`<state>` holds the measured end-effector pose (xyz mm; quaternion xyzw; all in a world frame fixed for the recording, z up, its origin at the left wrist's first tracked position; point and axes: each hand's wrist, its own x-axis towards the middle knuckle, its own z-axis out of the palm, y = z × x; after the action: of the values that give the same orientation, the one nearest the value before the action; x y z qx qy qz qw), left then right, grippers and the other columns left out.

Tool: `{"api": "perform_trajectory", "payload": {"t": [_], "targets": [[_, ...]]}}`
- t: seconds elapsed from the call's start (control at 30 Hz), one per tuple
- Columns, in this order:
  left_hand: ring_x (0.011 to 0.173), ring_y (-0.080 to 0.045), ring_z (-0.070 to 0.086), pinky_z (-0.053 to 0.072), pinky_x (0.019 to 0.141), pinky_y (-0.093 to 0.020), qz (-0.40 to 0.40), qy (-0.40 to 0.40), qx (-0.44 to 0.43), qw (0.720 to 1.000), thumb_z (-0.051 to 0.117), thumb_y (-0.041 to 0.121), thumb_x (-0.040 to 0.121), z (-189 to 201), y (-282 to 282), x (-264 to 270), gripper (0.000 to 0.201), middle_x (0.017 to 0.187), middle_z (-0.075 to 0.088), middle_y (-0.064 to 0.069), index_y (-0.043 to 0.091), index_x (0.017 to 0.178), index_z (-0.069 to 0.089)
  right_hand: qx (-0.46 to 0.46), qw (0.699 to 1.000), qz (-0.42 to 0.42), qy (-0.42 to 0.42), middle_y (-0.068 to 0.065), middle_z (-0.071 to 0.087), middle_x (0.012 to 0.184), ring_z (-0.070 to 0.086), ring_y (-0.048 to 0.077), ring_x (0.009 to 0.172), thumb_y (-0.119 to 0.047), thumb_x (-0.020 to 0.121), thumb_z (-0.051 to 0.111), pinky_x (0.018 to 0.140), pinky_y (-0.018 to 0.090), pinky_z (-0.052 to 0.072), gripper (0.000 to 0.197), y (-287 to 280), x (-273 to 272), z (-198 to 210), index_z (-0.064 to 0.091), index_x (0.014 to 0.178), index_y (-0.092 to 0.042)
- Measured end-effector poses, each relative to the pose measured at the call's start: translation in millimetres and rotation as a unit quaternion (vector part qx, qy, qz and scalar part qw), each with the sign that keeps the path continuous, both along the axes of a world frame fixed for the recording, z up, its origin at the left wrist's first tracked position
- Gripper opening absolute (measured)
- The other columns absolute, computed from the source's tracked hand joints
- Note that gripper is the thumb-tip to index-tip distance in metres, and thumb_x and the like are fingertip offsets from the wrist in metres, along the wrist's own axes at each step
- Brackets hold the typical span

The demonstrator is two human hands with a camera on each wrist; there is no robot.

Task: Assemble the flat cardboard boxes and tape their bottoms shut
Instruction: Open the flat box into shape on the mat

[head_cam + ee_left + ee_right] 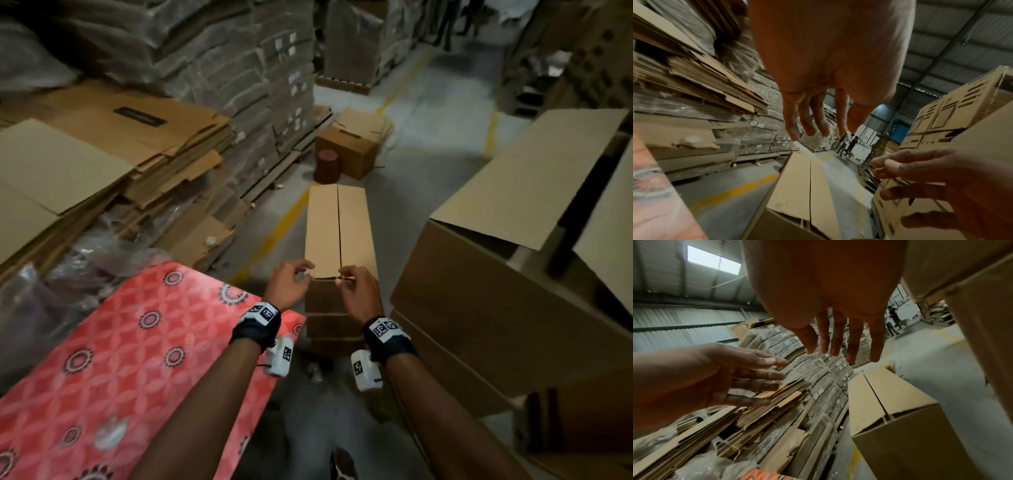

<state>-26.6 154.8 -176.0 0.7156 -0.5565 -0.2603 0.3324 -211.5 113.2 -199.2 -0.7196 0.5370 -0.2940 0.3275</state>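
A long narrow cardboard box [337, 229] stands in front of me, its two top flaps folded down and meeting at a bare middle seam. My left hand [303, 274] hovers at the near left corner of the flaps and my right hand [346, 279] at the near end of the seam. In the left wrist view the left hand [812, 120] hangs with relaxed fingers above the box [795, 186], holding nothing. The right hand [838, 340] is likewise spread and empty over the box [890, 399]. I see no tape.
A pile of flat cardboard blanks [102, 154] lies on the left over wrapped bundles. A red patterned cloth [137, 359] covers a surface at my near left. Large boxes [496, 291] stand close on the right. A small box [352, 144] and a dark red cylinder [327, 166] sit on the floor beyond.
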Motion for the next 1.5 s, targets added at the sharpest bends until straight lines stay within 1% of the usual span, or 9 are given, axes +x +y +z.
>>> {"api": "perform_trajectory", "payload": {"t": [0.13, 0.4, 0.6, 0.7, 0.9, 1.13, 1.33, 1.43, 1.5], "targets": [[0.104, -0.018, 0.066, 0.047, 0.091, -0.024, 0.002, 0.004, 0.032, 0.999, 0.068, 0.016, 0.094, -19, -22, -10, 0.020, 0.111, 0.074, -0.005, 0.019, 0.112, 0.075, 0.024, 1.000, -0.006, -0.009, 0.008, 0.064, 0.119, 0.061, 0.022, 0.112, -0.009, 0.096, 0.066, 0.102, 0.033, 0.047, 0.024, -23, 2, -16, 0.068, 0.119, -0.011], [0.081, -0.001, 0.062, 0.040, 0.077, 0.000, -0.017, 0.068, -0.002, 0.998, 0.065, 0.000, 0.094, -18, -34, -46, 0.018, 0.099, 0.072, -0.002, 0.003, 0.109, 0.074, 0.028, 0.998, -0.008, -0.059, 0.006, 0.067, 0.111, 0.062, 0.024, 0.105, -0.012, 0.094, 0.063, 0.095, 0.046, 0.051, 0.019, -10, -7, -34, 0.069, 0.112, -0.011], [0.101, -0.006, 0.069, 0.055, 0.086, -0.022, -0.084, 0.125, -0.021, 0.988, 0.067, 0.014, 0.095, -8, -34, -66, 0.020, 0.105, 0.075, 0.008, 0.023, 0.111, 0.074, -0.006, 0.995, -0.009, -0.103, 0.002, 0.062, 0.116, 0.063, 0.017, 0.103, -0.030, 0.096, 0.046, 0.089, 0.042, 0.056, 0.037, 42, -21, -6, 0.065, 0.124, -0.014], [0.104, -0.007, 0.069, 0.056, 0.091, -0.028, -0.101, 0.171, -0.074, 0.977, 0.067, 0.011, 0.096, 14, -22, -77, 0.020, 0.108, 0.075, 0.010, 0.020, 0.113, 0.074, -0.058, 0.991, -0.037, -0.114, -0.003, 0.063, 0.116, 0.062, 0.007, 0.104, -0.025, 0.102, 0.055, 0.089, 0.037, 0.054, 0.025, 68, -36, 26, 0.067, 0.122, -0.015], [0.114, -0.005, 0.064, 0.055, 0.087, -0.020, -0.158, 0.233, -0.155, 0.947, 0.068, 0.014, 0.097, 76, -7, -106, 0.034, 0.117, 0.071, 0.005, 0.027, 0.129, 0.065, -0.197, 0.964, -0.151, -0.098, -0.002, 0.066, 0.111, 0.061, 0.001, 0.101, -0.004, 0.096, 0.066, 0.087, 0.014, 0.045, 0.019, 118, -81, 88, 0.071, 0.114, -0.009], [0.120, -0.003, 0.059, 0.054, 0.098, -0.034, -0.198, 0.190, -0.223, 0.935, 0.065, 0.026, 0.099, 120, -5, -130, 0.036, 0.131, 0.064, 0.008, 0.034, 0.135, 0.060, -0.261, 0.915, -0.303, -0.044, 0.000, 0.064, 0.110, 0.060, 0.004, 0.098, -0.008, 0.098, 0.065, 0.082, 0.014, 0.047, 0.014, 168, -158, 140, 0.070, 0.110, -0.012], [0.111, -0.007, 0.063, 0.051, 0.090, -0.018, -0.219, 0.163, -0.268, 0.924, 0.057, 0.035, 0.103, 192, -34, -137, 0.025, 0.121, 0.068, 0.005, 0.028, 0.125, 0.067, -0.337, 0.839, -0.422, -0.062, 0.003, 0.066, 0.100, 0.061, 0.013, 0.089, -0.014, 0.099, 0.063, 0.075, 0.020, 0.048, 0.003, 171, -233, 211, 0.067, 0.099, -0.013], [0.103, -0.016, 0.067, 0.057, 0.091, -0.042, -0.254, 0.109, -0.256, 0.926, 0.059, 0.039, 0.100, 236, -66, -146, 0.026, 0.108, 0.073, 0.001, 0.022, 0.112, 0.073, -0.311, 0.847, -0.428, -0.048, 0.001, 0.068, 0.096, 0.063, 0.014, 0.088, -0.023, 0.098, 0.064, 0.077, 0.028, 0.051, 0.007, 147, -270, 250, 0.068, 0.097, -0.016], [0.102, -0.019, 0.067, 0.054, 0.090, -0.040, -0.289, 0.047, -0.212, 0.932, 0.063, 0.035, 0.100, 261, -87, -154, 0.021, 0.107, 0.074, -0.002, 0.020, 0.110, 0.074, -0.248, 0.875, -0.413, -0.047, -0.003, 0.069, 0.096, 0.064, 0.014, 0.090, -0.027, 0.097, 0.065, 0.081, 0.030, 0.054, 0.010, 122, -292, 271, 0.069, 0.097, -0.017]]}}
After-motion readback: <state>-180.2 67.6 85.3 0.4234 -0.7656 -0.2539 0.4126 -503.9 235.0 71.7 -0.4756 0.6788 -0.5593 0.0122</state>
